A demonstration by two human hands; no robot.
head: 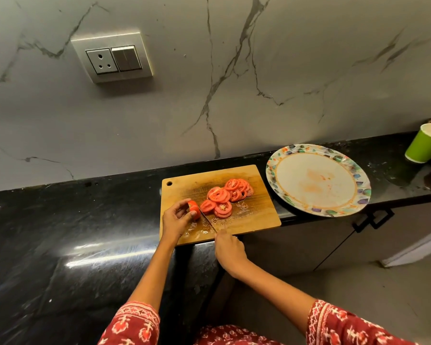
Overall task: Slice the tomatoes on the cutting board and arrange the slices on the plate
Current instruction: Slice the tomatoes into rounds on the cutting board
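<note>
A wooden cutting board point(256, 220) lies on the black counter. My left hand point(176, 220) grips the remaining piece of a tomato point(194, 209) at the board's left side. My right hand point(228, 250) is closed around the handle of a knife point(207, 221), whose blade lies right against the tomato's cut face. Several red tomato slices point(225, 197) lie in an overlapping heap in the middle of the board. To the right sits a round white plate point(319, 181) with a flowered rim and faint red smears, no slices on it.
A green paper cup point(424, 143) stands at the far right of the black counter point(72, 232). The marble wall carries a socket and switch panel point(112, 58). The counter ends just below the plate, above cabinet doors with a black handle point(373, 220).
</note>
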